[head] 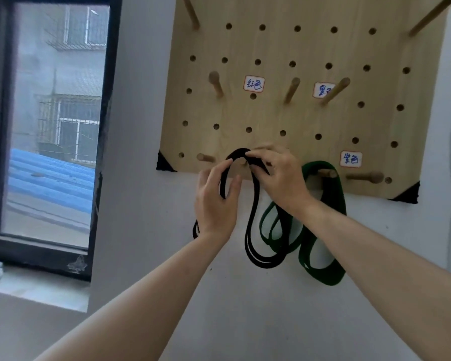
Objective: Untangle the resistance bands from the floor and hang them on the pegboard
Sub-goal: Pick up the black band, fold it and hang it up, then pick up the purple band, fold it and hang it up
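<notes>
A wooden pegboard (305, 110) hangs on the white wall, with several wooden pegs and three small paper labels. A thin black resistance band (253, 225) is looped over a peg (243, 161) in the bottom row and its strands hang down the wall. My left hand (216, 201) grips the band's left strands just below the peg. My right hand (276, 175) pinches the band's top right beside the peg. A wide green band (323, 251) hangs from another bottom-row peg (328, 173) to the right, partly behind my right wrist.
A dark-framed window (52, 131) fills the left side, with a sill (37, 290) below it. Bare pegs stick out at the bottom left (205, 157), bottom right (367, 176) and across the middle row (292, 89). Black corner brackets (164, 162) hold the board.
</notes>
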Demonstrator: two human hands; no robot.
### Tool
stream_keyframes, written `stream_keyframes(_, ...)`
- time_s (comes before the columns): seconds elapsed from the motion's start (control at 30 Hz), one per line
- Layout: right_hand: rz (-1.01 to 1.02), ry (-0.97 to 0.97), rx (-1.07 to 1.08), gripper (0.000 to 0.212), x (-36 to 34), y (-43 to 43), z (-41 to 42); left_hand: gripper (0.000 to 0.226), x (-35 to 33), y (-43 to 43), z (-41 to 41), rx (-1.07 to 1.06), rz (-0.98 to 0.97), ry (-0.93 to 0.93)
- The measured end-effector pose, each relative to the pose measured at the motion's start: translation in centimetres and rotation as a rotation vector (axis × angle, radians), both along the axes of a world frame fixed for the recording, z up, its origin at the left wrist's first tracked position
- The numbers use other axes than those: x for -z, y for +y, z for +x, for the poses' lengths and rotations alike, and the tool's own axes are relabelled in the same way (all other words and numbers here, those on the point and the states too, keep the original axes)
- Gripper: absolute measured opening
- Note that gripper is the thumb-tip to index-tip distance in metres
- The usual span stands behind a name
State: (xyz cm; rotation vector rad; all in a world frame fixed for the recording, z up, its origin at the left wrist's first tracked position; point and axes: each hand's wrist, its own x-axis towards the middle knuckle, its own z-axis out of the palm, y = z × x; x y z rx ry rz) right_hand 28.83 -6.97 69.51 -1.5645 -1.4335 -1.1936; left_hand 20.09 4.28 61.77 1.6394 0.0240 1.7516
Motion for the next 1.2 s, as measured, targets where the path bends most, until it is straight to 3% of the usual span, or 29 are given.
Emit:
stream_keyframes(0.17,-0.054,0.023,0.036,0.038,0.2,0.1,-0.3,0.032,-0.1,0.6,0.8,-0.035,0.017,0.021)
stream_keyframes(0.4,-0.163,0.208,0.172,0.045,-1.1,0.5,1.1,0.042,-1.4,1.9,2.0,-0.074,0.072,0.267)
stream_keyframes(0.6,-0.248,0.313,0.215,0.051,-1.2,0.1,0.0,0.051,-1.5,2.0,-0.3,0.031,0.090,0.407)
stream_keyframes(0.73,-0.123,0.232,0.202,0.042,2.8,-2.2,-2.7,0.043,1.9,1.1,-4.6,0.077,0.127,0.422)
stream_keyframes(0.83,-0.103,0.322,0.054,0.030,8.3,-5.5,-6.3,0.034,6.6,0.6,-8.6,0.130,0.193,0.551)
stream_keyframes(1.0,-0.356,0.597,-0.019,0.018,19.3,-11.5,-10.7,0.026,15.7,-0.2,-14.8,0.285,0.336,0.948)
stream_keyframes(1.2,-0.991,0.958,0.011,0.020,30.7,-14.4,-12.0,0.017,27.2,-2.8,-18.6,0.521,0.385,1.379)
